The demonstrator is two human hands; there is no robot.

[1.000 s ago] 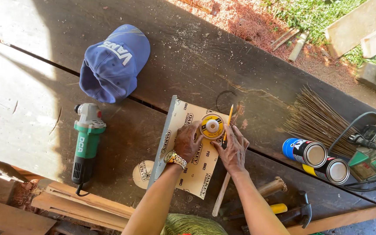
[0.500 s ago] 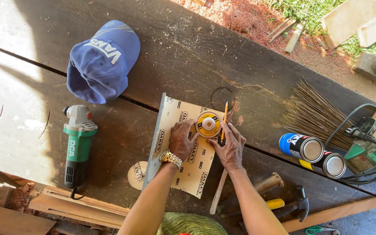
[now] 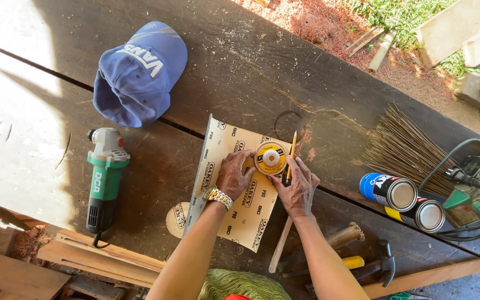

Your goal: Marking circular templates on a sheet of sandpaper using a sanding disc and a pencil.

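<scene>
Two spray cans [image 3: 406, 203] lying right on bench [image 3: 240, 61]: blue-labelled, yellow-labelled. Round yellow label on disc [image 3: 270, 158].
</scene>
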